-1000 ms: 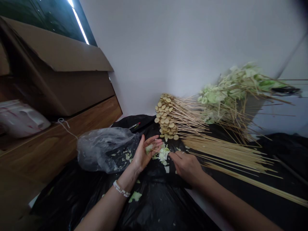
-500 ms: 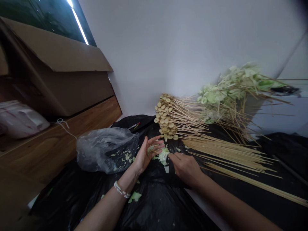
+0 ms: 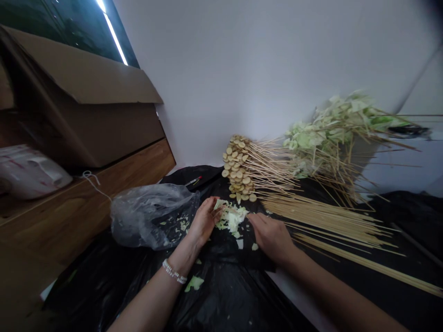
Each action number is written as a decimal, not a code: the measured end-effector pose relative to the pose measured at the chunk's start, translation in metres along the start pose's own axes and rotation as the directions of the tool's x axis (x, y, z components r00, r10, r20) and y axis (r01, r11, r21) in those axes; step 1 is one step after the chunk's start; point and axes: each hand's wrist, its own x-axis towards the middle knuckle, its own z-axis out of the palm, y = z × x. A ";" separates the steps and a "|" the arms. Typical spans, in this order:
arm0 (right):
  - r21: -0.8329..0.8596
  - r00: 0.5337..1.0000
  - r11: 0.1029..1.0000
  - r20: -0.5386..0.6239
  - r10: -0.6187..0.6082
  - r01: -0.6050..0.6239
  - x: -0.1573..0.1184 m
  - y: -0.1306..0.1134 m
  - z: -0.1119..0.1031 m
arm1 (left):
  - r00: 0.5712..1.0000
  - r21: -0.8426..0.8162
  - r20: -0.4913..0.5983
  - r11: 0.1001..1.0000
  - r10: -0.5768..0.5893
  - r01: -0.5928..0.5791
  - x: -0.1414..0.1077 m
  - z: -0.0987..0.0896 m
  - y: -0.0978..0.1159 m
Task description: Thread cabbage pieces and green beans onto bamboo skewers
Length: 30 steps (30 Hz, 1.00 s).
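Note:
My left hand point(image 3: 204, 221), with a beaded bracelet point(image 3: 174, 271) at the wrist, is curled around pale green cabbage pieces at the left edge of a small heap of chopped cabbage point(image 3: 231, 218). My right hand point(image 3: 272, 237) lies just right of the heap, its fingertips hidden and nothing visible in it. Behind the heap stands a stack of round tan slices threaded on wooden skewers point(image 3: 238, 171). A bundle of bare bamboo skewers point(image 3: 328, 216) lies to the right of my right hand.
A crumpled clear plastic bag point(image 3: 152, 216) holding cabbage scraps lies left of my hands on black plastic sheeting point(image 3: 221, 295). Skewered cabbage leaves point(image 3: 332, 131) are piled against the white wall. A pen point(image 3: 194, 181), cardboard box point(image 3: 83, 97) and wooden ledge point(image 3: 86, 196) are beyond.
My left hand has gone from spread open with the palm up to curled over the cabbage heap. My right hand has shifted slightly right.

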 end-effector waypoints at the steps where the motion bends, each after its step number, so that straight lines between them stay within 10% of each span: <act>1: 0.000 1.000 1.000 -0.001 0.010 -0.010 0.000 0.001 0.001 | 1.000 0.010 -0.021 1.000 0.014 -0.014 0.001 -0.001 -0.002; 30: -0.027 0.999 0.999 0.025 -0.023 0.024 0.000 0.004 0.000 | 0.989 0.107 0.140 0.994 -0.038 0.023 -0.001 -0.003 -0.009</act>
